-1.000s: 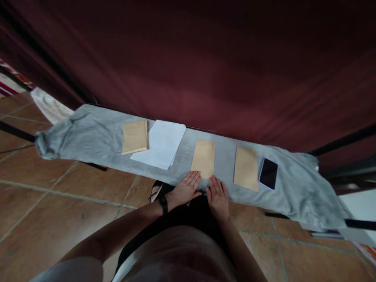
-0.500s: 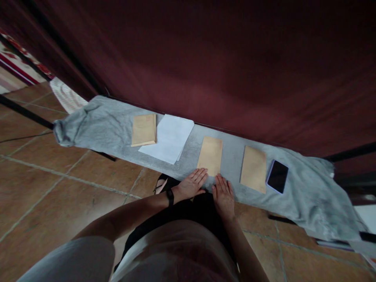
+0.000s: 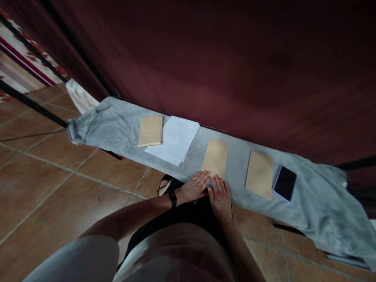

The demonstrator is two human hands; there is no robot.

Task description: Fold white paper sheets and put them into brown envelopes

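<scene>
A: What lies behind the hands?

B: A dark red curtain (image 3: 211,78) hangs beyond them, and in front of it runs a narrow surface under a grey cloth (image 3: 194,154), smooth around the hands and rumpled towards both ends. Brown floor tiles (image 3: 53,207) show below, on the near side.

A: And the hands themselves?

B: The left hand (image 3: 196,188) and the right hand (image 3: 221,197) lie flat, palms down, side by side with the fingertips near one another. The fingers are stretched out, each hand's set close together, and neither hand pinches anything. (The left wrist wears a black band (image 3: 172,199).)

A: Where is the paper they touch?

B: The middle envelope (image 3: 216,156), plain brown, lies right under the fingertips. Both hands rest on its near end, and the rest of it reaches away from them towards the curtain.

A: What is to the right of the hands?

B: Another brown envelope (image 3: 259,174), apart from the middle one, and just beyond it a phone (image 3: 284,183), its dark screen up in a pale purple case.

A: To the left?

B: Some white sheets (image 3: 179,137), slightly fanned, near the middle envelope. Farther left, a small stack of brown envelopes (image 3: 150,130) overlaps their left edge.
</scene>
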